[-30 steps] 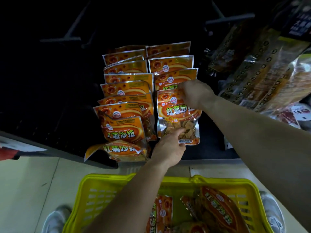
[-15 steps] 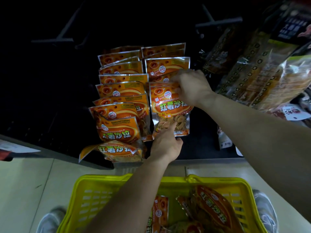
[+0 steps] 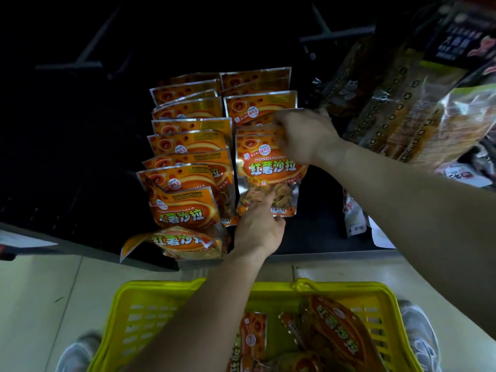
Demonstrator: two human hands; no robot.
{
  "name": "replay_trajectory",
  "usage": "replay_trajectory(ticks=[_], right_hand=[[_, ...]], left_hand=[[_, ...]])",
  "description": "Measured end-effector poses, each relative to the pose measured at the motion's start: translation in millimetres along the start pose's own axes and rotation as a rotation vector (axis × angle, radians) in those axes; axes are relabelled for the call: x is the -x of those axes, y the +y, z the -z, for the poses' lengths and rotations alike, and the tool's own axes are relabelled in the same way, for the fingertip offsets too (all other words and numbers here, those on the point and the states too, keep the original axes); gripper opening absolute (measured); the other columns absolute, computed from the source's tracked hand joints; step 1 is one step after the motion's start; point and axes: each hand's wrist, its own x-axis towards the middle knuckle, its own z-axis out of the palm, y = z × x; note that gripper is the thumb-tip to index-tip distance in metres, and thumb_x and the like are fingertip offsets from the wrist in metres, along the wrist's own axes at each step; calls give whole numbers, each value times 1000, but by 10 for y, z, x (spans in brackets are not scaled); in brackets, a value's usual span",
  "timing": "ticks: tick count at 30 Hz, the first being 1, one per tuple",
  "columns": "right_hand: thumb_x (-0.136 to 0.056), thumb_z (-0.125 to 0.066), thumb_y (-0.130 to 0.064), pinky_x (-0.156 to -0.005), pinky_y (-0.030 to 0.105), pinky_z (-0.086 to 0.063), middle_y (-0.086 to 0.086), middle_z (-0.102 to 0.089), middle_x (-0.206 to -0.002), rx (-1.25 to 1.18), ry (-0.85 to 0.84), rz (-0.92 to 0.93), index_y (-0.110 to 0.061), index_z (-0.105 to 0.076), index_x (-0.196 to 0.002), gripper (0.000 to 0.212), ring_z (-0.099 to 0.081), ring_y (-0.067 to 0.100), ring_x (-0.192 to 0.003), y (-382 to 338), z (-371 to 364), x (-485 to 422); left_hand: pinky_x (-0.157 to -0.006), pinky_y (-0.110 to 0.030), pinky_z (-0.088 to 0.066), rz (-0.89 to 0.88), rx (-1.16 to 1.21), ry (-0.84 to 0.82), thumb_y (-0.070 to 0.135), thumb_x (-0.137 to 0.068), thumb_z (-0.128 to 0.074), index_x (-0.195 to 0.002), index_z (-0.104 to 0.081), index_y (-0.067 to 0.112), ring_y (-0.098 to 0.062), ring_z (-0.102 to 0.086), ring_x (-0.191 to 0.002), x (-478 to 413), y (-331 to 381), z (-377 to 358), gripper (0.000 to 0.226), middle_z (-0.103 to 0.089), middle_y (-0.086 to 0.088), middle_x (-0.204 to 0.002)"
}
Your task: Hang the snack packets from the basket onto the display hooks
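An orange snack packet (image 3: pixel 264 170) with green lettering hangs at the front of the right-hand column on the dark display. My right hand (image 3: pixel 303 136) pinches its top right corner. My left hand (image 3: pixel 259 228) holds its bottom edge from below, forefinger stretched up over the clear window. Several matching packets (image 3: pixel 188 146) hang in the left column, and more sit behind the held one. The hook itself is hidden by packets and my right hand. Below, the yellow basket (image 3: pixel 139 312) holds more orange packets (image 3: pixel 338 326).
Dark and yellow-patterned bags (image 3: pixel 397 103) hang to the right of the display. Bare black hooks (image 3: pixel 69 66) jut out at the upper left and upper right. The pale floor and my two shoes (image 3: pixel 421 334) flank the basket.
My right hand has lifted the packet's top higher and further back against the column. My left hand followed upward under the packet's bottom edge.
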Motion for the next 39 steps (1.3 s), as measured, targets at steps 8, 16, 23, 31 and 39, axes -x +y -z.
replay_trajectory(ticks=[8, 16, 23, 31, 39], right_hand=[[-90, -61, -19, -92, 37, -48, 3, -60, -121, -150, -51, 95, -27, -64, -106, 19, -56, 28, -113, 46, 51, 82], [-84, -63, -25, -81, 35, -46, 2, -65, -116, -115, -26, 9, -29, -59, -109, 26, -60, 28, -106, 44, 49, 85], [-77, -71, -35, -103, 47, -35, 9, -49, -138, 45, 16, -32, -26, -42, -142, 72, -41, 35, -127, -10, 138, 223], [-78, -71, -32, -100, 48, -40, 9, -49, -133, 19, 32, -88, -21, -41, -142, 72, -43, 33, -124, -115, 400, 700], [-87, -62, -36, -101, 48, -43, 10, -47, -135, -42, -116, -168, -22, -43, -142, 59, -43, 34, -125, -373, 708, 1724]], left_hand=[[-111, -40, -43, 24, 71, -99, 36, -98, -54, -158, -10, 39, -25, -48, -135, -122, 65, -33, 75, -37, 1, -159], [-111, -39, -38, 17, 16, -136, 34, -100, -53, -158, -1, 40, -26, -35, -145, -150, 52, -43, 79, -24, 2, -165], [-109, -41, -44, 34, 0, -115, 36, -99, -53, -157, -9, 40, -27, -46, -137, 32, 130, 64, 73, -32, -1, -162], [-102, -36, -42, 15, -91, -47, 39, -98, -52, -156, -15, 39, -26, -47, -135, 378, 302, 347, 69, -41, 0, -156], [-95, -38, -52, -23, -149, -2, 39, -97, -54, -155, -29, 37, -28, -58, -119, 1241, 403, 817, 63, -50, -8, -148]])
